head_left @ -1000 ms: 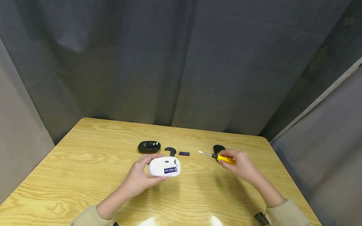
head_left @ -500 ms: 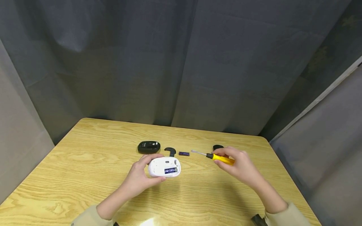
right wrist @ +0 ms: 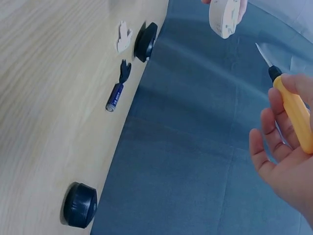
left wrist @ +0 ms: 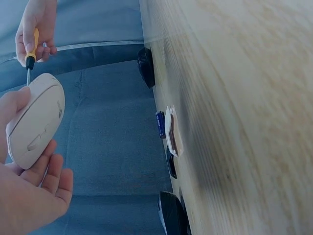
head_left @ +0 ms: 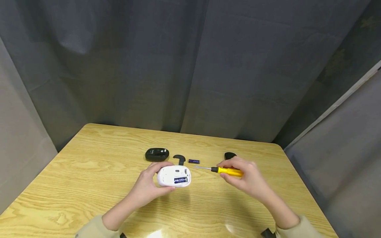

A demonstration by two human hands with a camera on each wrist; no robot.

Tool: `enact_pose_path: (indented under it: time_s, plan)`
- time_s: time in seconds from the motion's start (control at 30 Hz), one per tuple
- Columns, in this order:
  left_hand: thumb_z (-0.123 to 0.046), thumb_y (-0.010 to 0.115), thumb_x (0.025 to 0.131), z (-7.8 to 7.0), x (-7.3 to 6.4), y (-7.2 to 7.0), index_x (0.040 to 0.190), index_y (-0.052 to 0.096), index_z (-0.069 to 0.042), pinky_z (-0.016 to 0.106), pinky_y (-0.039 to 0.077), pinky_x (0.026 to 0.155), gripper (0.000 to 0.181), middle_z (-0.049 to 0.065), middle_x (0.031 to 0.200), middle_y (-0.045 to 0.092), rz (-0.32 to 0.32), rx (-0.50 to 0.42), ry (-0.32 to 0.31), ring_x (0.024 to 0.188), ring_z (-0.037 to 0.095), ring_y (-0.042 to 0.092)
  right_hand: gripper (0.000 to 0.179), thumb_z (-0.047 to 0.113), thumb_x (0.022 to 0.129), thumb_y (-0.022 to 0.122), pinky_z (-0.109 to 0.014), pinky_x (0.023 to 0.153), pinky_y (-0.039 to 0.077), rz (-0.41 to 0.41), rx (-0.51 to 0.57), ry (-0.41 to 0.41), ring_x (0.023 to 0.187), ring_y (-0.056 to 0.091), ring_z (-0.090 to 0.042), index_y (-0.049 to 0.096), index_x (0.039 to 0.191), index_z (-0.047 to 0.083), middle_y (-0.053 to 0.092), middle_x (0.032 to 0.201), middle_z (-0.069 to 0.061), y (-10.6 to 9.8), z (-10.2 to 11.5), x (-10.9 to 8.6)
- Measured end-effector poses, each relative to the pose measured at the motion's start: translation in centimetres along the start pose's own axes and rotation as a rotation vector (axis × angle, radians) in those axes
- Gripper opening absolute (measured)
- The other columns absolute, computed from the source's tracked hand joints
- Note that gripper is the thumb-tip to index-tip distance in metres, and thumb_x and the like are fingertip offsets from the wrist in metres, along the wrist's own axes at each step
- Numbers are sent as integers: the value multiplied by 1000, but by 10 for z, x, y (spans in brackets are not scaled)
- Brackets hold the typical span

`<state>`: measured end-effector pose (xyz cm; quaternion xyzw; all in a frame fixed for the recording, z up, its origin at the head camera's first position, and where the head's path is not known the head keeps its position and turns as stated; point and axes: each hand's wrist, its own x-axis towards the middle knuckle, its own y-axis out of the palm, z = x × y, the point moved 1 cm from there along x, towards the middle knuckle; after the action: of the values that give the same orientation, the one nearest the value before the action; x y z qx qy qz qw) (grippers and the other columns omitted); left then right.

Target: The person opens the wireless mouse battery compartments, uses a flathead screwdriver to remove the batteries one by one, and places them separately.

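Observation:
In the head view my left hand [head_left: 144, 186] grips a white computer mouse [head_left: 168, 175] by its sides, above the table. Its underside faces me, and a dark blue battery [head_left: 180, 180] lies in its uncovered compartment. My right hand [head_left: 247, 175] holds a screwdriver [head_left: 229, 171] by its yellow handle. The metal shaft points left, toward the mouse; its tip is a short gap from the mouse in the head view. From the right wrist view, thumb and fingers hold the screwdriver handle [right wrist: 293, 110], and the mouse [right wrist: 225, 17] shows partly at the top.
On the wooden table [head_left: 104, 185] are an upturned black mouse [head_left: 156, 154], a black cover piece [head_left: 180, 159] and a loose blue battery [head_left: 194, 161]. Behind my right hand sits a black object [head_left: 230, 155], partly hidden. A white cover piece [left wrist: 172, 131] lies near the battery. Dark curtains surround the table.
My right hand has brought the screwdriver leftward and slightly nearer me, its tip closing toward the white mouse. The left hand and mouse have barely shifted.

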<state>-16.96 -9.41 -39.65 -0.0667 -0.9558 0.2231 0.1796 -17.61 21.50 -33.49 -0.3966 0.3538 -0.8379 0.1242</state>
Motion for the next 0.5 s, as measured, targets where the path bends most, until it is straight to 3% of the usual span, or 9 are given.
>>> enact_pose_path:
  time_s: [0.5]
  plan:
    - [-22, 90, 56, 1, 0, 4, 117, 60, -32, 47, 40, 98, 69, -12, 118, 58, 26, 19, 48, 116, 16, 52, 21, 16, 77, 78, -16, 61, 49, 64, 5, -35, 73, 58, -2, 69, 94, 23, 66, 87, 12, 19, 2, -4]
